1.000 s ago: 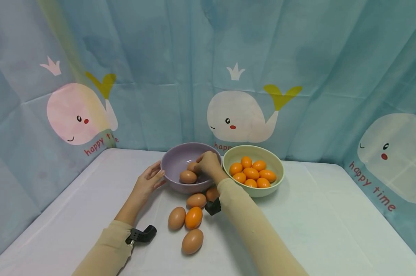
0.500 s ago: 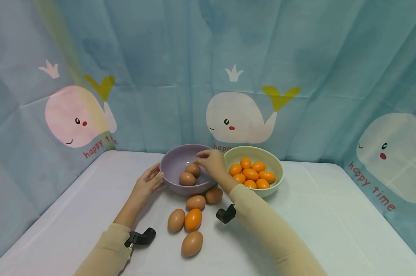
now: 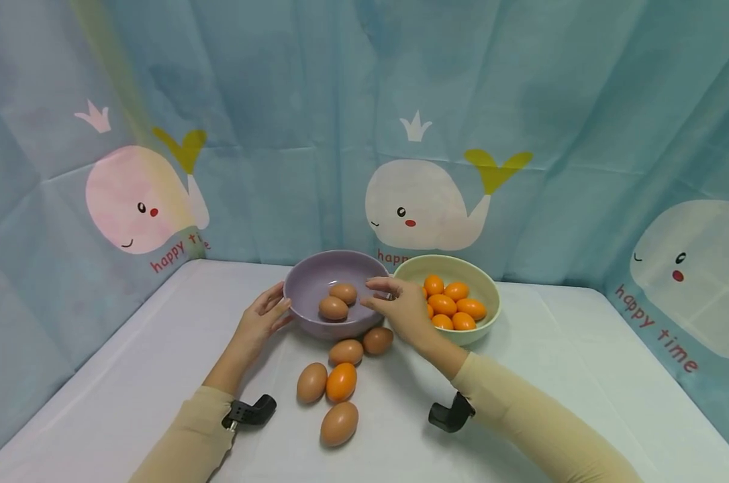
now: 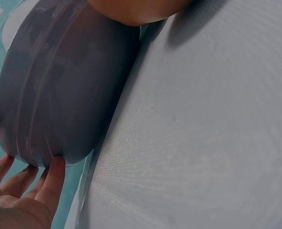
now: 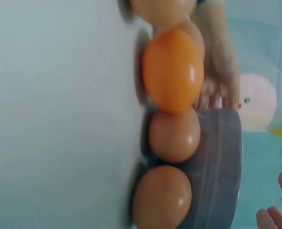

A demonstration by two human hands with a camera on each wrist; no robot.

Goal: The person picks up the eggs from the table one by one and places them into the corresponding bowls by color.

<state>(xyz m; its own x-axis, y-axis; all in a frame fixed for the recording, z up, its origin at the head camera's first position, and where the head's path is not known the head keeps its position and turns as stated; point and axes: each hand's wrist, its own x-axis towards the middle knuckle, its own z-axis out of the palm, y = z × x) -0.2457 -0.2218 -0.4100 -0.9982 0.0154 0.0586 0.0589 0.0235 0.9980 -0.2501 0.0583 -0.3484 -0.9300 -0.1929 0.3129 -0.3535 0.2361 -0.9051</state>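
Note:
My left hand [image 3: 257, 325] rests its fingertips against the outer left side of the purple bowl [image 3: 307, 285], thumb close to the rim. Two brown eggs [image 3: 333, 308] lie inside that bowl. Over the bowl's right edge is my right hand [image 3: 403, 310], thumb and fingers apart with nothing between them. In front of the bowl, several brown eggs [image 3: 339, 424] lie on the white table, with one orange egg [image 3: 342, 383] among them. The left wrist view shows the fingers [image 4: 55, 179] touching the bowl's wall. In the right wrist view, only fingertips appear at the lower right edge.
A pale green bowl [image 3: 476, 283] holding several orange eggs [image 3: 442, 304] stands right beside the purple one, partly covered by my right hand. Behind both hangs a blue curtain [image 3: 292, 134] printed with whales. White cloth [image 3: 552, 376] covers the table.
My right hand has let go of a brown egg inside the purple bowl and drawn back to the right, its fingers now spread. The left hand keeps its place at the bowl.

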